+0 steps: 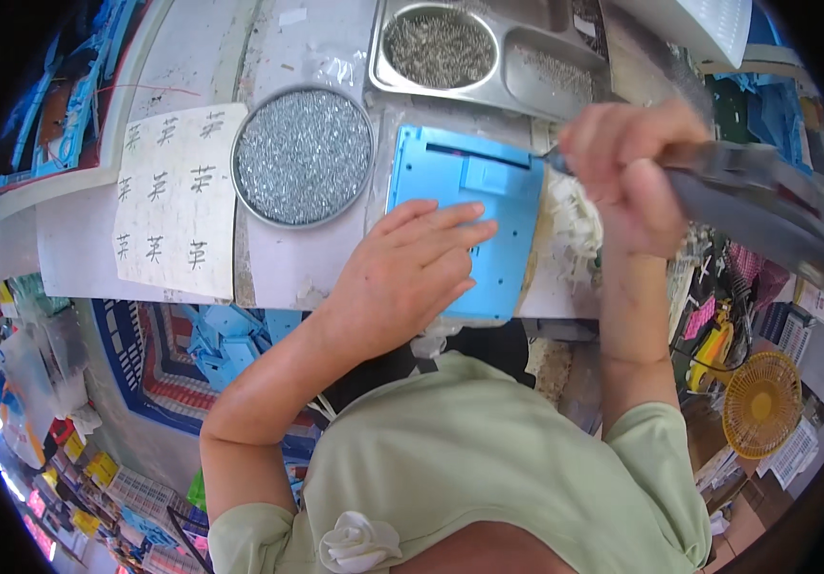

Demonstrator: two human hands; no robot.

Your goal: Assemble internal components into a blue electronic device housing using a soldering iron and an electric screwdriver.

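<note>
A flat light-blue plastic panel (pixel 508 273) with small holes and a dark slot along its far edge lies on the table in front of me. My left hand (pixel 412 268) rests on its left side, palm down, fingers stretched and apart. Above the panel's far right corner, my right hand (pixel 632 163) is wrapped around a dark grey power screwdriver (pixel 757 206), blurred by motion. The tool lies nearly level, body to the right; its thin tip comes close to that corner. Whether it touches the panel or a screw, I cannot tell.
Left of the panel stands a round bowl (pixel 302 225) full of small screws (pixel 305 158). Behind is a metal tray (pixel 511 27) with more small metal parts. A paper sheet (pixel 175 215) lies left. Below the table, a blue basket (pixel 120 330) holds blue pieces; a yellow fan (pixel 761 407) stands right.
</note>
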